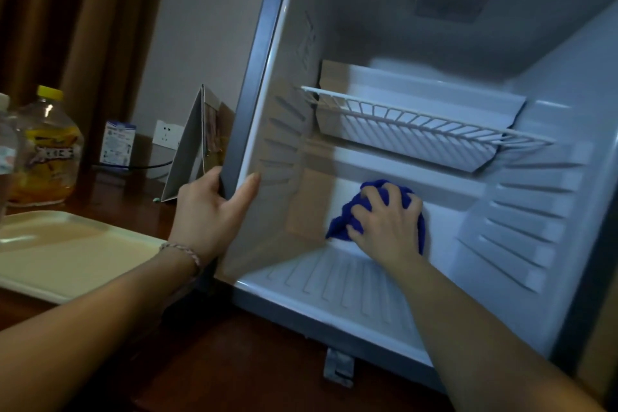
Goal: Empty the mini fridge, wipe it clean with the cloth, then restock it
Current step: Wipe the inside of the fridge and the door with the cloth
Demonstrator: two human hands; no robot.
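Head view: the right hand [384,222] is inside the mini fridge [501,211], fingers curled over a bunched blue cloth [341,226] and pressing it against the lower rear step of the white interior, below the wire shelf [424,125]. The left hand [214,207] grasps the fridge's grey left front edge (thumb inside, fingers wrapped around the outside). A cream tray [67,251] lies on the wooden surface to the left, with a yellow-capped bottle [46,147] behind it.
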